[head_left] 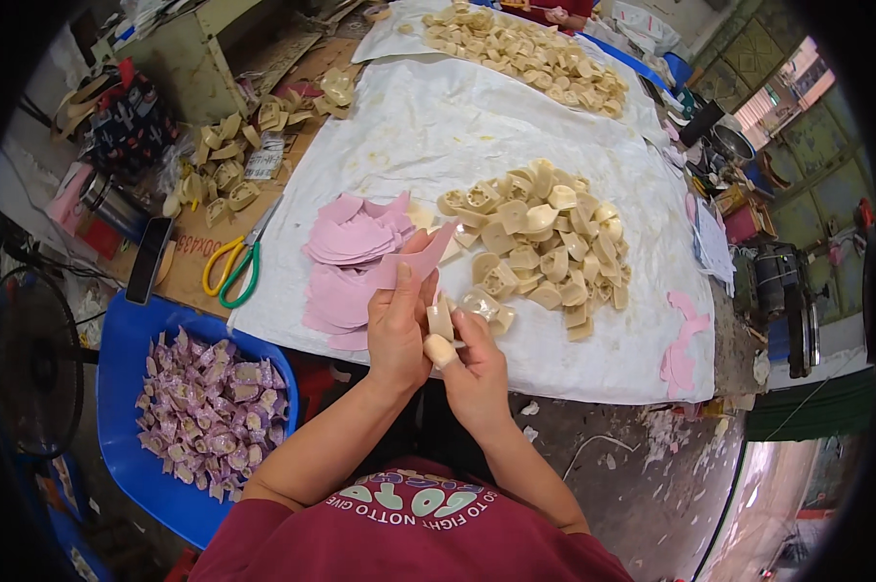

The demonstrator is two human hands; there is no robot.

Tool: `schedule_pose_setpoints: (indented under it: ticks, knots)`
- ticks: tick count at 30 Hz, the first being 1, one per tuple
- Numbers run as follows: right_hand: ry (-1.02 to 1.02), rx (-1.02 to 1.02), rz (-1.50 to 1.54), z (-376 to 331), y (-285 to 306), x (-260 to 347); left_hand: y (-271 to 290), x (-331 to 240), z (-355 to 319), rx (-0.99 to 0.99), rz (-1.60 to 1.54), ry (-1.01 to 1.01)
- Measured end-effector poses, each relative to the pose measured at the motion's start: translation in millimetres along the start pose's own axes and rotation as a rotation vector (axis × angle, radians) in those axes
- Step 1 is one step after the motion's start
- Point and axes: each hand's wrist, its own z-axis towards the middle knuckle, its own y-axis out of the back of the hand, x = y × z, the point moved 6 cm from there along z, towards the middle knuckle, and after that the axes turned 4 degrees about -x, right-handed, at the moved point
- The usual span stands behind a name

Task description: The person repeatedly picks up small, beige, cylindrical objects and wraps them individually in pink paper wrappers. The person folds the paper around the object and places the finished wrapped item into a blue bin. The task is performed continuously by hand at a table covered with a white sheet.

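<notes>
Over the near edge of the table, my left hand (397,335) is closed on a thin pink cut piece (421,262), its upper end sticking out past the thumb. Close against it, my right hand (475,373) grips a small beige plastic heel (440,318) between thumb and fingers. The right thumb tip has a pale covering. Just beyond the hands, overlapping pink pieces (356,238) lie fanned in a stack on the left. A large heap of beige heels (554,238), some showing hollow ribbed undersides, sits to the right.
White sheeting (370,145) covers the table. Left of it lie scissors (239,262) with yellow and green handles and a dark phone (150,260). A blue basin (118,388) at lower left holds many pink-covered pieces. Pink scraps (683,339) lie far right; another heap (525,58) is behind.
</notes>
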Motion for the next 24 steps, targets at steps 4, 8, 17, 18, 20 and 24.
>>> schedule_pose_setpoints:
  ticks: [4, 8, 17, 18, 20, 24]
  knots:
    - [-0.001, 0.183, 0.084, -3.9, -0.5, 10.3, 7.2, -10.5, -2.5, -0.04, 0.041, -0.043]
    - [-0.234, 0.261, 0.228, -0.5, -4.0, 22.9, 4.9, -20.8, -4.3, 0.018, 0.108, -0.121]
    - [-0.28, 0.291, 0.307, 0.2, -9.1, 20.1, 15.9, -14.5, -4.2, -0.034, 0.181, -0.086]
    - [-0.286, 0.287, 0.289, -0.1, -7.8, 19.2, 15.7, -15.3, -4.7, -0.023, 0.177, -0.092]
    - [-0.24, 0.243, 0.296, -1.5, -5.1, 23.3, 15.3, -17.8, -5.6, 0.0, 0.17, -0.105]
    - [0.437, -0.048, -0.336, -5.9, 0.1, 67.7, 18.9, -10.6, -5.7, -0.027, -0.032, 0.042]
